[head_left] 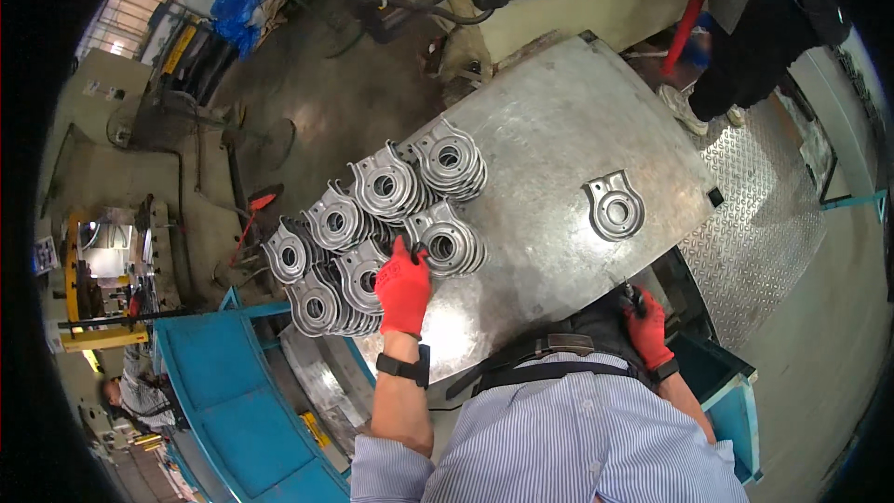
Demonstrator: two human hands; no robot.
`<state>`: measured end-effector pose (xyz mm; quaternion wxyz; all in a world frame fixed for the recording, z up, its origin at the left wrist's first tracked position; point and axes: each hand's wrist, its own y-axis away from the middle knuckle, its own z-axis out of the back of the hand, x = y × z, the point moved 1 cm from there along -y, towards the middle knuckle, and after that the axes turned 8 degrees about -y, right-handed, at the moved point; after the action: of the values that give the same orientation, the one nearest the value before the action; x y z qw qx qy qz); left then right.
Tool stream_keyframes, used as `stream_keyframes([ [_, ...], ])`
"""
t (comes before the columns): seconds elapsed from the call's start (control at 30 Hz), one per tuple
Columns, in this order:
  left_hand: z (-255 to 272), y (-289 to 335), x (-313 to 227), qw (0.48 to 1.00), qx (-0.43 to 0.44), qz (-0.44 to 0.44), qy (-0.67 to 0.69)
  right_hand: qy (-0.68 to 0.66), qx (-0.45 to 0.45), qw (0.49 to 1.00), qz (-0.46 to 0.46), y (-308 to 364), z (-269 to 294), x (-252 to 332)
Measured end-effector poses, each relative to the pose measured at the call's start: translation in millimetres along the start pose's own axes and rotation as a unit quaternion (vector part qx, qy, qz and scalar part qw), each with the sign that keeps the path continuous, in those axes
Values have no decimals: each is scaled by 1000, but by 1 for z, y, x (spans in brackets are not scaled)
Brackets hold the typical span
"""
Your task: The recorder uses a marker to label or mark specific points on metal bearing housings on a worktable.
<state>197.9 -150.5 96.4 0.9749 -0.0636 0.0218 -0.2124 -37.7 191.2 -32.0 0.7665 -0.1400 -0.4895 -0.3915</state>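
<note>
We cannot tell whether the right hand (645,324) grips anything; its fingers curl at a dark, indistinct bit by the table's near edge. Left hand (404,287) reaches forward, fingertips against the stacked metal parts (384,210), grip unclear to us. Lone part (618,194) lies right on the scuffed metal table (540,149); tread-plate floor (764,205) beyond.

Fisheye view from a camera on the wearer's head, looking steeply down. The wearer's striped shirt (577,438) fills the bottom centre, very near the lens. Beyond it, a metal tabletop (545,112) spans the middle of the frame, seen from above and slightly farther off. The left hand (404,291) is left of centre, the right hand (646,328) lower right. Straight edges curve toward the rim; the corners are black.
</note>
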Motion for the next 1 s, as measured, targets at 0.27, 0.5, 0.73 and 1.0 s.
stream_keyframes([
  [0.27, 20, 17, -118, 932, 192, -20, 306, 1, -70, 997, -41, 13, 15, -7],
  [0.5, -76, 10, -248, 923, 284, -135, 221, -41, -90, 993, -61, 17, 27, 0],
  [0.73, -100, 7, -275, 957, 212, -84, 179, 9, -113, 991, -75, 22, 27, 7],
  [1.0, -84, 33, -243, 898, 307, -26, 315, 16, -37, 997, -59, 15, 19, 6],
])
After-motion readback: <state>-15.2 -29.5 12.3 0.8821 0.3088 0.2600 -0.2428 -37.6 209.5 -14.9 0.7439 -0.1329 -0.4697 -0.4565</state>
